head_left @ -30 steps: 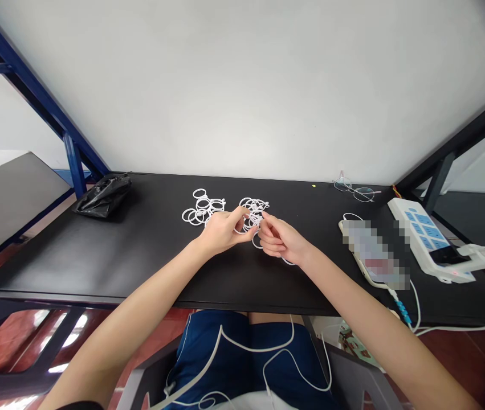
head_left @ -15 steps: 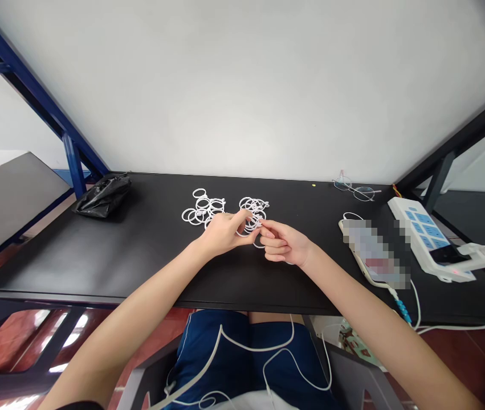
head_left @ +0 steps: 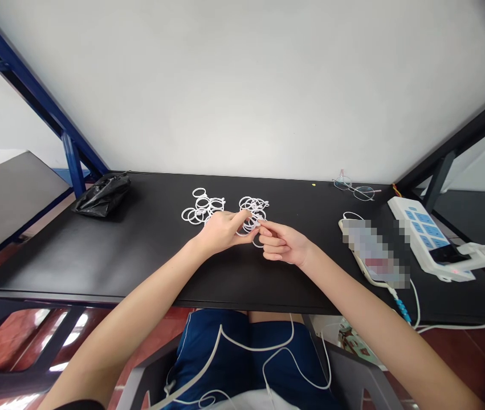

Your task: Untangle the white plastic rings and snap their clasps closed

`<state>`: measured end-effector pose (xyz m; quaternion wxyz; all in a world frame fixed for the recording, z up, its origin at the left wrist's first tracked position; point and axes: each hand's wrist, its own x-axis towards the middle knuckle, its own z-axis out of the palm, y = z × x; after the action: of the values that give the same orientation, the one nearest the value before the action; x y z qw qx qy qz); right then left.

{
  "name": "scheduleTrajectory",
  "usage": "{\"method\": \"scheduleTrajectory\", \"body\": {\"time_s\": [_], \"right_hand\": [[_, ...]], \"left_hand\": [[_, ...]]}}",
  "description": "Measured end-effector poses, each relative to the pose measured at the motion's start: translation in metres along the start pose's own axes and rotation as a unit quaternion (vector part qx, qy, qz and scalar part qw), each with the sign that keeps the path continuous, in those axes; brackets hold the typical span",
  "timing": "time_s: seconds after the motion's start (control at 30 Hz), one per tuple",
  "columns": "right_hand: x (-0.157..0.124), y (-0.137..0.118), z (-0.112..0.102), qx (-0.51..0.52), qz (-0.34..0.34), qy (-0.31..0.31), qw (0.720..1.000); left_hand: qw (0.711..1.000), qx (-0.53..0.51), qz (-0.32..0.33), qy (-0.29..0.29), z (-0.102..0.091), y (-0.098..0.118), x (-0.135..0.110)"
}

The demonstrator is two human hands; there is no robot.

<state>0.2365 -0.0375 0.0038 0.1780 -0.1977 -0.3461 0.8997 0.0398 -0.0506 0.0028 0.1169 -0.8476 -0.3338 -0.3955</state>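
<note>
Two loose clusters of white rings lie on the black desk [head_left: 148, 256]. The left cluster of rings [head_left: 198, 215] spreads just beyond my left hand [head_left: 224, 230], whose thumb and fingers are curled around a white ring [head_left: 242, 234]. My right hand [head_left: 284, 244] pinches at the same ring's edge with thumb and forefinger, its other fingers folded in. Behind the fingertips sits the right cluster of rings [head_left: 254, 204], partly hidden by my left hand. Another white ring [head_left: 258, 241] shows just below the right fingertips.
A black plastic bag [head_left: 103, 195] lies at the desk's left end. To the right are eyeglasses [head_left: 355, 189], a phone [head_left: 370, 250] on a charging cable, and a white power strip [head_left: 424, 233]. A white cable [head_left: 255, 348] crosses my lap.
Both hands have stayed nearly in place, with only a very slight shift to the left. The ring clusters look the same.
</note>
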Motion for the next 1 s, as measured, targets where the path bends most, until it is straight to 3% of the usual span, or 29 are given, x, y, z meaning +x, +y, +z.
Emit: {"method": "scheduleTrajectory", "body": {"time_s": [0.6,1.0], "right_hand": [[-0.0014,-0.0009,0.0055,-0.023,-0.015,0.019,0.999],[-0.0008,0.0002,0.0056,-0.030,-0.034,0.010,0.999]], "left_hand": [[1.000,-0.001,-0.003,0.015,0.0020,-0.0001,0.0001],[0.999,-0.013,-0.025,-0.024,-0.0010,-0.0034,-0.0001]]}}
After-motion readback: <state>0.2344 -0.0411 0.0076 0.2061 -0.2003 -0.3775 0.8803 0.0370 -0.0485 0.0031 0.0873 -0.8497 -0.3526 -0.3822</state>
